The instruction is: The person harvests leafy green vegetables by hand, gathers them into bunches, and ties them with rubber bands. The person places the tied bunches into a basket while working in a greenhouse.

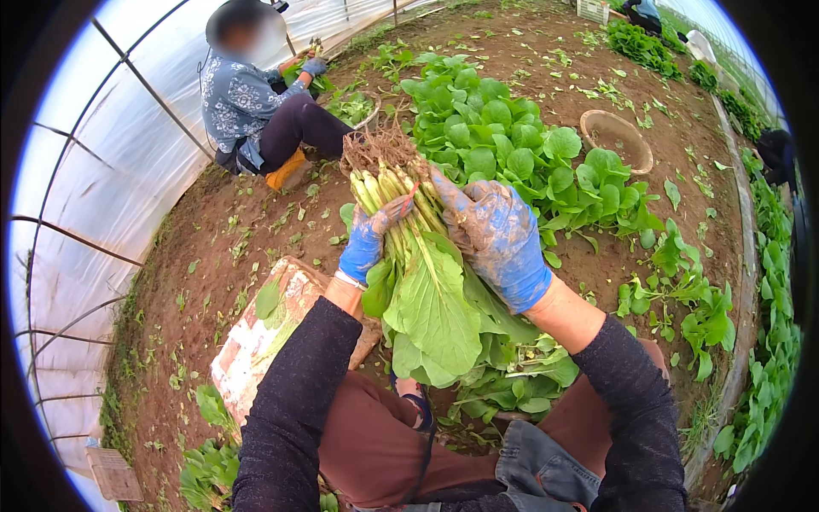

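A bunch of leafy greens point(435, 307) is held up before me, its brown roots point(384, 147) pointing away and its broad leaves hanging toward my lap. My left hand point(374, 237), in a muddy blue glove, is closed around the pale stems on the left side. A thin red band point(411, 197) crosses the stems by the left thumb. My right hand point(489, 237), gloved alike and caked with soil, grips the bunch from the right, its fingers near the root end; its fingertips are partly hidden.
More greens stand in a bed point(499, 121) ahead. A round tub point(617, 137) lies beyond, right. A dirty white and brown block point(256, 339) is at my left. Loose leaves point(524, 384) lie between my knees. Another person point(256, 109) sits ahead left, holding greens, beside the plastic greenhouse wall point(83, 243).
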Demonstrator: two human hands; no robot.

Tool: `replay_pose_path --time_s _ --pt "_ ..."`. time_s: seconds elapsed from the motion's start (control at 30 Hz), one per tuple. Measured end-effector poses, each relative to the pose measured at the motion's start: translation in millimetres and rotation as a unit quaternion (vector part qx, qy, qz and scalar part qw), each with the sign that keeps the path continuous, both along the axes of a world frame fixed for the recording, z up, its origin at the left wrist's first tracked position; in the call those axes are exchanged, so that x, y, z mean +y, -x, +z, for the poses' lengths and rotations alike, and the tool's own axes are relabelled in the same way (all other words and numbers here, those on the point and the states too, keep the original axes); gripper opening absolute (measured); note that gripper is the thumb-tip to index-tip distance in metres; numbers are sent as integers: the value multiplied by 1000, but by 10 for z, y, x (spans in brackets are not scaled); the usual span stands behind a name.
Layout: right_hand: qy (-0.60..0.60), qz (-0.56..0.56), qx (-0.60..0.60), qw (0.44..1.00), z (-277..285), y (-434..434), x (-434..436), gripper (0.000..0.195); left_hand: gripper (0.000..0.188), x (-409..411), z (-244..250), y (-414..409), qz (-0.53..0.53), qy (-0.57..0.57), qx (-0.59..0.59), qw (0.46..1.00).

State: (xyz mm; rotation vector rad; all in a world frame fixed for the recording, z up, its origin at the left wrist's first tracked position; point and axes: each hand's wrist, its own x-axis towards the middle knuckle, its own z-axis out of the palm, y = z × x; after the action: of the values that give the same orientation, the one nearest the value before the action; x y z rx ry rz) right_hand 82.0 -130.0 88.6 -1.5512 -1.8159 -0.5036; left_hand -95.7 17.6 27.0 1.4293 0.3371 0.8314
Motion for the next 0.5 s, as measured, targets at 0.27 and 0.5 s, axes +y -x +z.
replay_pose_path --time_s 0.27,0.5 --pt "16 -66 -147 987 -62 -146 -70 45 73 80 -237 -162 -23 61 9 998" --pt "28 -84 -180 980 -58 -190 -76 42 71 40 -159 -220 -33 23 -14 999"
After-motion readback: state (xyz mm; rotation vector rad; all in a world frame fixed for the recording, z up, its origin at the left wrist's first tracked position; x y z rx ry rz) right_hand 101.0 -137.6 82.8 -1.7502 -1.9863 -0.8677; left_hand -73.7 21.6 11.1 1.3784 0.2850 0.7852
